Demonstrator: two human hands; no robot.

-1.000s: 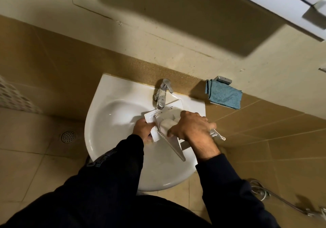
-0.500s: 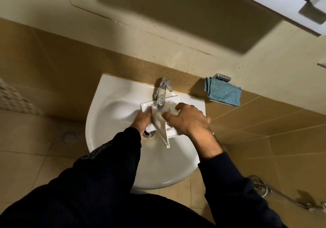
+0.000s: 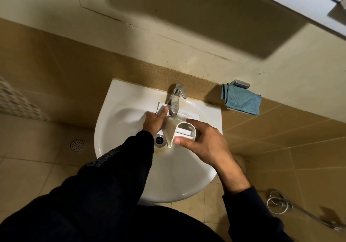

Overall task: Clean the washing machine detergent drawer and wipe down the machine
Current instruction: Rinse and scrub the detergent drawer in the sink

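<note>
- The white plastic detergent drawer [image 3: 184, 129] sat over the bowl of the white ceramic sink [image 3: 119, 118], right under the chrome tap [image 3: 175, 101], its far end tucked beneath the spout.
- One rounded open compartment faced up, and a creamy curved part ran down toward the drain.
- The right hand [image 3: 204, 142] gripped the drawer's near end, thumb on the lower edge and fingers curled over the rounded rim.
- The left hand [image 3: 154, 122] held the drawer's left side, thumb lying across the flat white front panel; the other fingers were tucked out of sight, so couldn't tell how they sat.
- Both arms were in dark sleeves.
- The round metal drain [image 3: 159, 140] showed just beside the left wrist.
- A folded blue cloth [image 3: 241, 100] hung on a wall holder to the right of the sink, well apart.
- A round floor drain [image 3: 78, 144] was off to the left and a coiled metal hose [image 3: 279, 204] lay by the right wall.
</note>
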